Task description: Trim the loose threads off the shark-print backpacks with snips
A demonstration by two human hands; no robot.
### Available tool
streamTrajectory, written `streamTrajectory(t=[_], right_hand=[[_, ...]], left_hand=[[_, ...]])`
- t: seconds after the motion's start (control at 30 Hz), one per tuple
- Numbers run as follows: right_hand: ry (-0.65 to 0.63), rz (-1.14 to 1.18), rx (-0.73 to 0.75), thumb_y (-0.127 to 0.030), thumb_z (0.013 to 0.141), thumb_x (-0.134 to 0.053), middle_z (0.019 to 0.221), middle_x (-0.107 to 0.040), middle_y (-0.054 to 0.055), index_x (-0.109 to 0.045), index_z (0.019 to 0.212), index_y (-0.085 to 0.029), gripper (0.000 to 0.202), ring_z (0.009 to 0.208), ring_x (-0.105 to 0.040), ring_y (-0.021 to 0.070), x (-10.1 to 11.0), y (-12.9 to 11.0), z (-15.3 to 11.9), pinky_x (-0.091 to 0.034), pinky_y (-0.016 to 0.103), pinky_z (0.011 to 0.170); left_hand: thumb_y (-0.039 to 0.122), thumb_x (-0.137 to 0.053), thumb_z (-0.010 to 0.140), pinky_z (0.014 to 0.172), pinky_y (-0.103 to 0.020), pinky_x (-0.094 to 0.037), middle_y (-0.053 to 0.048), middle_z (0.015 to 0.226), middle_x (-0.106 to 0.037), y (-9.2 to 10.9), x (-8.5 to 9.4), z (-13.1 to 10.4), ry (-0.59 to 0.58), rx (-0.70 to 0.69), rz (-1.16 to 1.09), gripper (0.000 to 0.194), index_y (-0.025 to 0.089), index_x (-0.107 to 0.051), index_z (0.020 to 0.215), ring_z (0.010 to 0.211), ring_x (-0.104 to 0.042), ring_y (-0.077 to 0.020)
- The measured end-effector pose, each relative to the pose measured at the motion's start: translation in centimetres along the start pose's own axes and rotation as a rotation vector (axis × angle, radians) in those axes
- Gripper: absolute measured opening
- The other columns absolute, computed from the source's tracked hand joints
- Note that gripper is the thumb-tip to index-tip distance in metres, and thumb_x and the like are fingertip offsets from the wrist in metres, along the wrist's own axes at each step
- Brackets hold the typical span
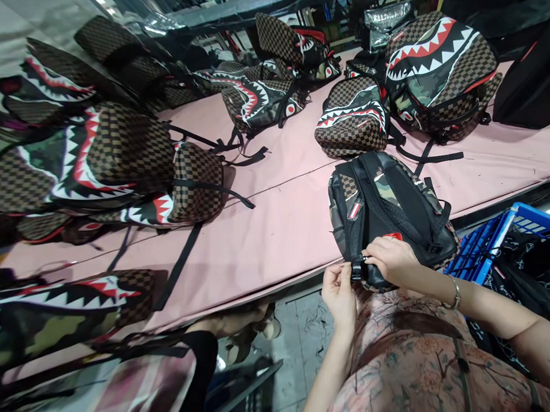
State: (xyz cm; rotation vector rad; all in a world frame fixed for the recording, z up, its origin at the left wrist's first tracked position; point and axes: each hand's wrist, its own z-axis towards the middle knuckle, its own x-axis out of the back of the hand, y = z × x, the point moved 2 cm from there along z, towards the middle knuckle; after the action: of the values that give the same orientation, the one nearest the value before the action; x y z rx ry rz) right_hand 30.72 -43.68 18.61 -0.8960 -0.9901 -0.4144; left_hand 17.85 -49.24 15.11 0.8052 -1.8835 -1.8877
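A backpack point(392, 204) in checks and camouflage lies back side up at the pink table's near edge, its black shoulder straps point(404, 201) facing me. At its lower left corner a black buckle point(356, 269) sits on a short strap. My left hand point(339, 292) is closed in a pinch at the buckle's left side. From the right, my right hand point(390, 260) is closed on the strap beside the buckle, resting against the bag. Something red point(393, 236) shows behind its knuckles; I cannot tell what it is.
Shark-mouth backpacks point(118, 158) are heaped on the left of the pink table point(274, 230). Others point(353, 115) stand beyond my bag. A blue crate point(476, 249) with black items is at my right. Another person's pink checked clothing point(147, 382) shows lower left.
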Motion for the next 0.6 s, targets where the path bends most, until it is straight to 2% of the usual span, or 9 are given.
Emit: streamTrajectory(t=[0.1,0.17,0.27,0.33,0.4,0.47,0.53,0.6], right_hand=[[0.051,0.206,-0.079,-0.023,0.085,-0.046,0.079,-0.062,0.003,-0.059,0.079,-0.018,0.015,0.076,-0.055,0.0156,-0.1,0.8,0.0,-0.039,0.027,0.07],[0.09,0.438,-0.202,-0.025,0.084,-0.047,0.082,-0.063,0.002,-0.058,0.083,-0.019,0.013,0.079,-0.056,0.0148,-0.4,1.7,0.0,-0.04,0.026,0.071],[0.113,0.788,-0.373,-0.031,0.081,-0.049,0.083,-0.062,0.002,-0.055,0.091,-0.019,0.017,0.078,-0.057,0.0136,-1.4,2.6,0.5,-0.043,0.025,0.07],[0.042,0.929,-0.405,-0.036,0.076,-0.053,0.072,-0.059,0.0,-0.054,0.085,-0.017,0.021,0.069,-0.055,0.013,-2.3,2.5,1.2,-0.043,0.024,0.064],[-0.042,0.978,-0.407,-0.039,0.073,-0.056,0.061,-0.053,-0.003,-0.052,0.074,-0.016,0.023,0.058,-0.051,0.011,-3.0,1.9,2.1,-0.04,0.022,0.055],[-0.048,0.933,-0.417,-0.038,0.073,-0.055,0.054,-0.046,-0.005,-0.05,0.066,-0.017,0.023,0.051,-0.045,0.0085,-3.2,1.0,3.0,-0.036,0.02,0.049],[0.017,0.824,-0.42,-0.031,0.072,-0.055,0.053,-0.044,-0.006,-0.05,0.063,-0.016,0.018,0.05,-0.043,0.0073,-3.0,0.2,3.9,-0.034,0.019,0.048],[0.069,0.71,-0.4,-0.026,0.071,-0.056,0.054,-0.046,-0.005,-0.051,0.062,-0.016,0.014,0.053,-0.045,0.0075,-2.7,-0.3,4.7,-0.035,0.018,0.051]], left_hand=[[0.042,-0.06,0.074,0.063,-0.02,-0.04,0.003,0.064,-0.054,0.0,0.2,0.1,0.037,0.022,-0.091,0.028,0.016,-0.053,0.066,0.061,-0.051,-0.0086],[0.05,-0.049,0.079,0.07,-0.024,-0.043,-0.001,0.075,-0.06,0.2,0.3,0.1,0.041,0.048,-0.167,0.035,0.016,-0.057,0.078,0.071,-0.057,-0.0119],[0.054,-0.039,0.083,0.078,-0.03,-0.044,-0.007,0.09,-0.063,0.4,0.1,-0.2,-0.038,0.101,-0.185,0.044,0.017,-0.054,0.102,0.082,-0.06,-0.0155],[0.05,-0.046,0.081,0.079,-0.031,-0.044,-0.008,0.095,-0.062,0.3,-0.2,-0.5,-0.117,0.112,-0.102,0.042,0.018,-0.05,0.109,0.085,-0.06,-0.0162],[0.042,-0.061,0.073,0.081,-0.031,-0.045,-0.009,0.103,-0.059,0.1,-0.4,-0.7,-0.183,0.066,0.041,0.048,0.02,-0.045,0.113,0.092,-0.059,-0.0175],[0.034,-0.07,0.065,0.082,-0.031,-0.045,-0.009,0.106,-0.056,0.0,-0.5,-0.6,-0.202,-0.029,0.2,0.06,0.02,-0.041,0.116,0.095,-0.057,-0.0182],[0.031,-0.071,0.064,0.081,-0.032,-0.046,-0.009,0.104,-0.056,0.0,-0.3,-0.2,-0.142,-0.146,0.345,0.062,0.019,-0.04,0.117,0.093,-0.057,-0.0179],[0.032,-0.069,0.066,0.08,-0.032,-0.046,-0.009,0.102,-0.056,0.3,0.1,0.3,-0.06,-0.252,0.475,0.053,0.019,-0.046,0.112,0.091,-0.057,-0.0182]])
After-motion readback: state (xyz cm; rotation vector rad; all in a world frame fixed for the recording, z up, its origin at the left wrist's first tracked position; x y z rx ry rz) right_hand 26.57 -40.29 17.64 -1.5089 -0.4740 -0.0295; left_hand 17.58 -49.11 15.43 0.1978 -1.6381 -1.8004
